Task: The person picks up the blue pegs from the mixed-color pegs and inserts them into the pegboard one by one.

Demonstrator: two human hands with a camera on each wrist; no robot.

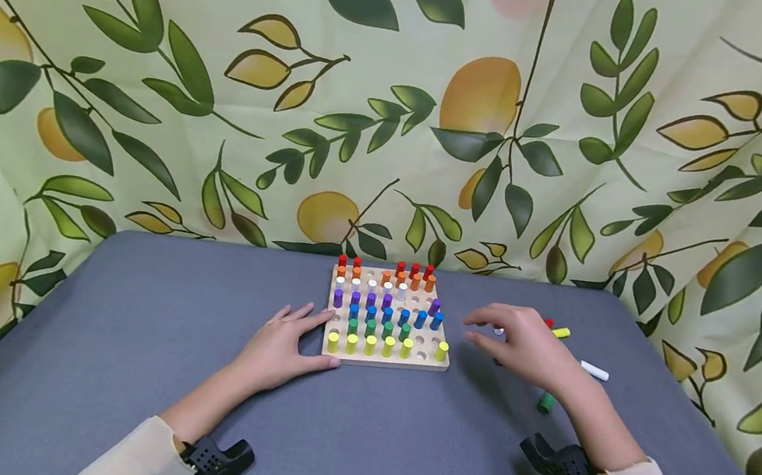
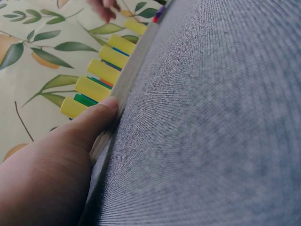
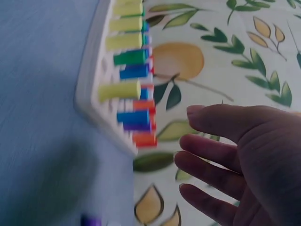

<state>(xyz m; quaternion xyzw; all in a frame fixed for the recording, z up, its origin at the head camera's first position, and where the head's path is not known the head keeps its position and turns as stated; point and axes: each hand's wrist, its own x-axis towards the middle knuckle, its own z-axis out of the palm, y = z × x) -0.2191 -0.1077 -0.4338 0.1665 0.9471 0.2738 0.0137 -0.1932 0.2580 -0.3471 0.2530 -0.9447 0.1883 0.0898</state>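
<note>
A wooden pegboard [image 1: 367, 360] lies on the table, with rows of red, orange, white, purple, blue, green and yellow pegs standing in it and some holes bare. My left hand [image 1: 280, 347] rests at the board's front left corner, its thumb along the front edge and its index finger touching the left side. To the right of the board, my right hand [image 1: 517, 343] hovers over the table. Its fingers are slightly bent and apart, with nothing between them in the right wrist view. One yellow peg [image 3: 120, 90] stands apart from the other yellow ones.
Around and under my right forearm lie loose pegs: a white peg [image 1: 595, 370], a green peg [image 1: 546, 402], a yellow peg [image 1: 561, 332] and a red peg [image 1: 548, 322]. Grey cloth [image 1: 371, 448] covers the table. A leaf-and-fruit patterned curtain [image 1: 387, 58] hangs behind it.
</note>
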